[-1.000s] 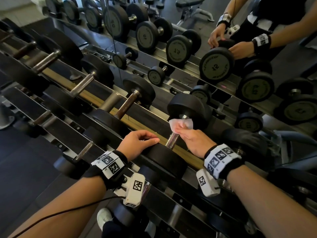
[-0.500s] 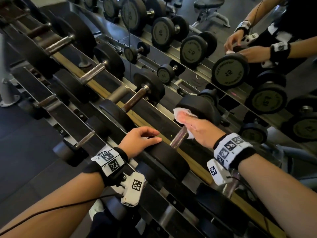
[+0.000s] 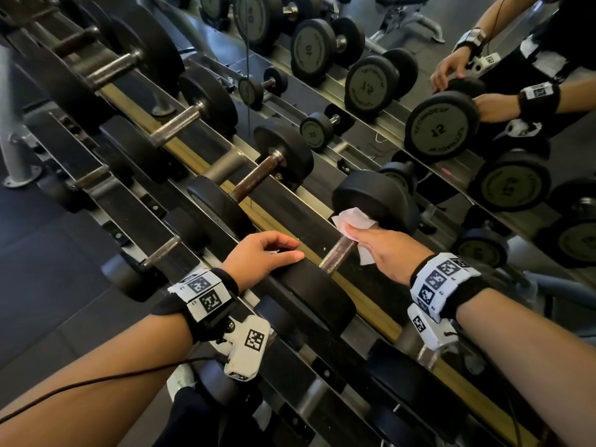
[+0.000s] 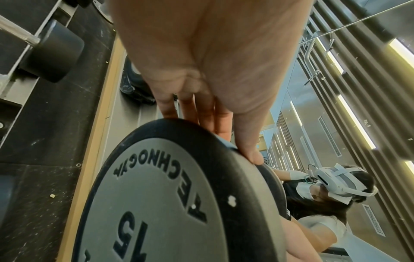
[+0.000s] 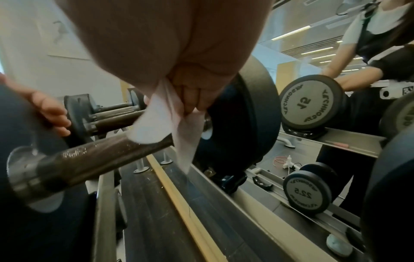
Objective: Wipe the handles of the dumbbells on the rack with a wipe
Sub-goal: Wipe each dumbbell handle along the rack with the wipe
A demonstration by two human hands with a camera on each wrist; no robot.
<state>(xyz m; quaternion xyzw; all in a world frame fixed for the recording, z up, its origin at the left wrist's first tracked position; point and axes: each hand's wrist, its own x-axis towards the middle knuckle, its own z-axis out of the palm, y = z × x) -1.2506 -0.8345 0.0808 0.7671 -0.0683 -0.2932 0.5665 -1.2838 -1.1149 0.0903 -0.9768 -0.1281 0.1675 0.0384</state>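
A black dumbbell marked 15 lies across the rack (image 3: 361, 287) in front of me. My right hand (image 3: 383, 245) grips a white wipe (image 3: 353, 221) wrapped round the far end of its knurled metal handle (image 3: 338, 254), close to the far weight head (image 3: 375, 196). In the right wrist view the wipe (image 5: 161, 120) drapes over the handle (image 5: 100, 156) under my curled fingers. My left hand (image 3: 267, 253) rests on top of the near weight head (image 3: 309, 295), fingers straight over its rim (image 4: 224, 134). The grey face of that head (image 4: 152, 203) fills the left wrist view.
Several more dumbbells sit along the rack to the left, the nearest with a brown handle (image 3: 258, 177). A mirror behind the rack reflects the dumbbells (image 3: 440, 127) and my arms. A lower tier of smaller dumbbells (image 3: 158, 250) runs below, with dark floor at the left.
My right hand has slid the wipe along the handle toward the far weight head. The left hand has stayed on the near head. The head view has shifted closer.
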